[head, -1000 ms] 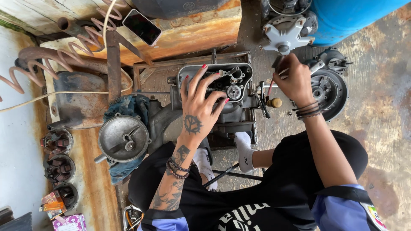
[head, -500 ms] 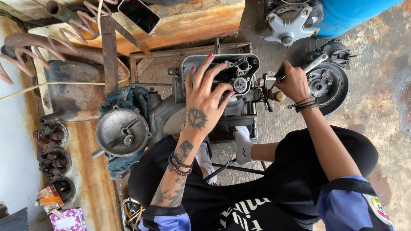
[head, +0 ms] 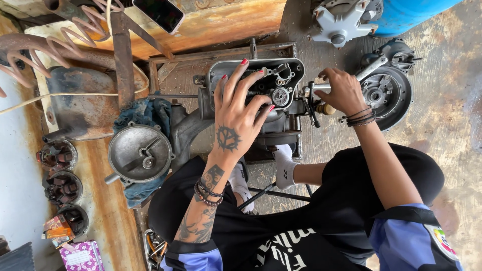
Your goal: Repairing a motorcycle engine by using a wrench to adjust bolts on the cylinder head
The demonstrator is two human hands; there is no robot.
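An open grey engine casing (head: 283, 75) with gears and shafts showing stands on a rusty metal frame (head: 226, 52) in front of me. My left hand (head: 238, 118) lies spread over the casing, with the fingertips at its far rim and the thumb on its side, holding it. My right hand (head: 344, 90) is closed around a metal tool handle (head: 371, 65) at the casing's right side. Just below that hand a small yellowish knob (head: 327, 108) sticks out. My knees and white socks (head: 283, 168) are right under the engine.
A round grey cover (head: 140, 153) rests on a blue rag (head: 145, 113) to the left. At right lie a round engine half (head: 389, 93), a grey housing (head: 344, 20) and a blue barrel (head: 411, 15). Rusty springs (head: 75, 35), a phone (head: 158, 12) and coil parts (head: 57, 155) sit at left.
The view has drifted a little. My left hand stays spread on the casing and my right hand keeps its grip on the tool, shifted only slightly.
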